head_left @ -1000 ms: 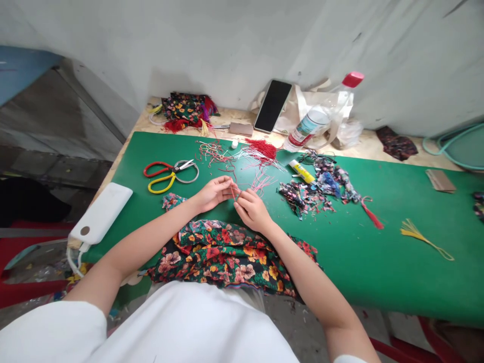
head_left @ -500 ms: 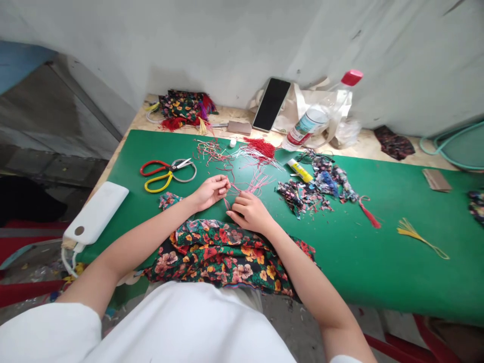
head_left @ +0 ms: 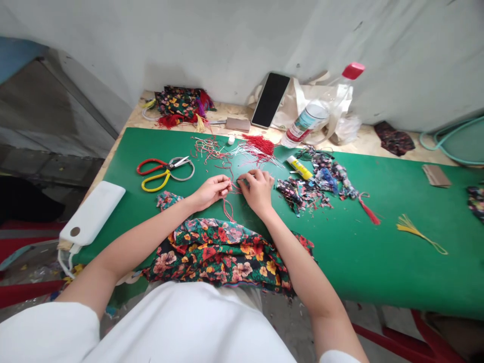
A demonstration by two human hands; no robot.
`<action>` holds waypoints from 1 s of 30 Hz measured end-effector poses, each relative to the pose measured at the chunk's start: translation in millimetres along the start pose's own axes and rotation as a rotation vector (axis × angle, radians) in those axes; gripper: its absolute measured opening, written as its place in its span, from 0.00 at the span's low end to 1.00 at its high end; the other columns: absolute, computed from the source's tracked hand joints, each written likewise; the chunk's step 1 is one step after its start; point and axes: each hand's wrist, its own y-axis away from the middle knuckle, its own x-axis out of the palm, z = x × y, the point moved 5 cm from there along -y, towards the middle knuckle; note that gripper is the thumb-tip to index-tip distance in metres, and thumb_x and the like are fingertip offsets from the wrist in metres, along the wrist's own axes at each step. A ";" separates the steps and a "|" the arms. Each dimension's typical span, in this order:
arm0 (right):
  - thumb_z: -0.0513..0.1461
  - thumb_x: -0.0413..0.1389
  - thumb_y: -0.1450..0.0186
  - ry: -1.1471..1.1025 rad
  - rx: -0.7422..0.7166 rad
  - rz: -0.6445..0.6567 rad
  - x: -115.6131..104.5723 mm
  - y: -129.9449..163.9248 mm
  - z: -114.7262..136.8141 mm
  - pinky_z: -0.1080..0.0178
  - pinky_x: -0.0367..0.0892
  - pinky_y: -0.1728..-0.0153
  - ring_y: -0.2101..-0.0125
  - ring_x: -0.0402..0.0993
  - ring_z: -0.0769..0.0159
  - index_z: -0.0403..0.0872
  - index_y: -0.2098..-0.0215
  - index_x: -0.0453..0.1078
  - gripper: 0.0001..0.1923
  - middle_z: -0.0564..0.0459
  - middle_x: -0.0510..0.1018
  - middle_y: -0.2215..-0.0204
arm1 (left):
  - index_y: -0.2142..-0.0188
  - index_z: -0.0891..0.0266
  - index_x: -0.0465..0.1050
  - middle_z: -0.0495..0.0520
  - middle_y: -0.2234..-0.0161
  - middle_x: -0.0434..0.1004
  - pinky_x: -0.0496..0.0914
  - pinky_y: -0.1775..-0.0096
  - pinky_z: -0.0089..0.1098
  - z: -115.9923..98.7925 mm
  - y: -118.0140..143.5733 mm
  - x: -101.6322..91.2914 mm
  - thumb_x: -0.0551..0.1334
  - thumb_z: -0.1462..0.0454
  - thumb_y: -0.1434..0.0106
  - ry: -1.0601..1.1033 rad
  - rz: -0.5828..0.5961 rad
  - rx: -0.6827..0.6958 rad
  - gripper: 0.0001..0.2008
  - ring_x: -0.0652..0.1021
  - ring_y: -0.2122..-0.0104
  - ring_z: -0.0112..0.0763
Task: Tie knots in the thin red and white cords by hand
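My left hand (head_left: 212,191) pinches a thin red cord (head_left: 228,209) that loops down toward the floral fabric (head_left: 223,254) lying at the table's near edge. Just right of it, my right hand (head_left: 259,190) rests fingers-down on loose pink and red cords (head_left: 254,151) scattered on the green mat (head_left: 378,252); its fingertips touch the strands, but whether they grip any is hidden. The two hands are almost touching.
Red- and yellow-handled scissors (head_left: 164,170) lie left of the hands, a white power bank (head_left: 92,213) at the left edge. Fabric scraps (head_left: 313,184), a glue stick (head_left: 300,168), a red tassel (head_left: 368,212) and a yellow tassel (head_left: 416,231) lie right. Phone (head_left: 269,100) and bottle (head_left: 317,113) stand at the back.
My right hand has moved forward and up from the fabric's edge onto the loose cords. My left hand stays almost in place, the red cord now hanging from it.
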 end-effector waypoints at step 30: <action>0.42 0.46 0.31 -0.250 0.034 0.024 -5.1 20.9 22.9 0.57 0.54 0.59 0.60 0.62 0.58 0.47 0.65 0.66 0.10 0.49 0.71 0.66 | 0.68 0.68 0.72 0.48 0.72 0.72 0.65 0.69 0.23 1.1 0.6 -1.4 0.67 0.61 0.47 -0.028 -0.029 0.074 0.11 0.70 0.75 0.16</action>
